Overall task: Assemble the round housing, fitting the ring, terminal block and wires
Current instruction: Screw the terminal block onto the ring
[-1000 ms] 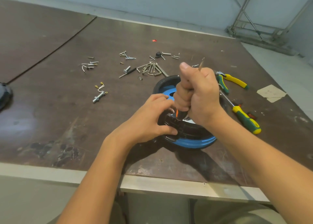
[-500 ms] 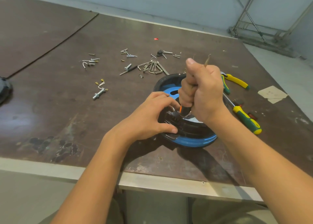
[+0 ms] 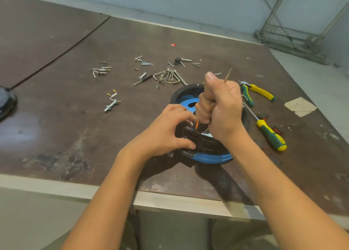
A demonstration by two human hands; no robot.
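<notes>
Round housing [image 3: 207, 158] seems midway: my left grip [image 3: 166, 132] pinches its black block [image 3: 188, 131], right grip [image 3: 222, 108] clamped on a driver [image 3: 197, 124], screws [image 3: 145, 63] loose beyond them.

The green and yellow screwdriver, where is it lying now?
In the head view the screwdriver lies on the table, right of the round housing, below the pliers.

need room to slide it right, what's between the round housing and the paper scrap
Head view: the green-and-yellow pliers and the screwdriver lie between the round housing and the paper scrap.
</notes>
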